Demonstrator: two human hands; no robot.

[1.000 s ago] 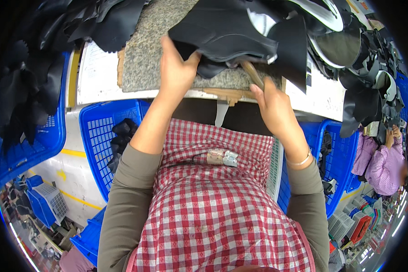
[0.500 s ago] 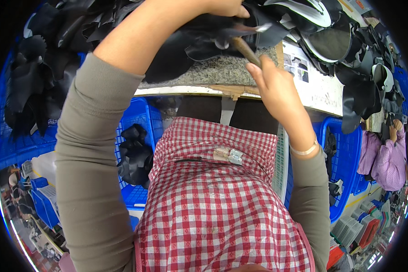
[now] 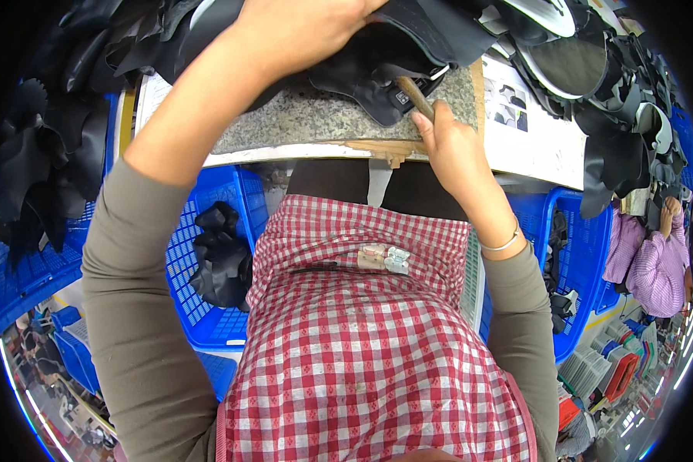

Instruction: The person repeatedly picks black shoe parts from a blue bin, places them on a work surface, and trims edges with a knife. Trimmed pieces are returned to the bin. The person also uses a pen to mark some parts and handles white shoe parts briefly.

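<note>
My right hand (image 3: pixel 456 146) is closed round the wooden handle of a hammer (image 3: pixel 416 98). The hammer's metal head is mostly hidden against a black leather piece (image 3: pixel 385 96), whose lower part lies on a speckled grey stone slab (image 3: pixel 285 123). At the top edge, my left hand (image 3: pixel 304 31) is curled at the leather, beside a raised, folded part of it. Its fingertips are partly cut off by the picture's edge. A small pale printed mark shows on the leather near the hammer.
Black leather pieces (image 3: pixel 50 146) heap at the left and more pieces (image 3: pixel 616 146) at the right. A printed sheet (image 3: pixel 508 100) lies right of the slab. Blue baskets (image 3: pixel 200 327) stand below the bench edge, left and right. A person in a purple checked top (image 3: pixel 658 266) is farther right.
My left hand has moved left and the leather has shifted, baring more of the slab. My right hand and the hammer have come slightly lower. The hammer is less blurred.
</note>
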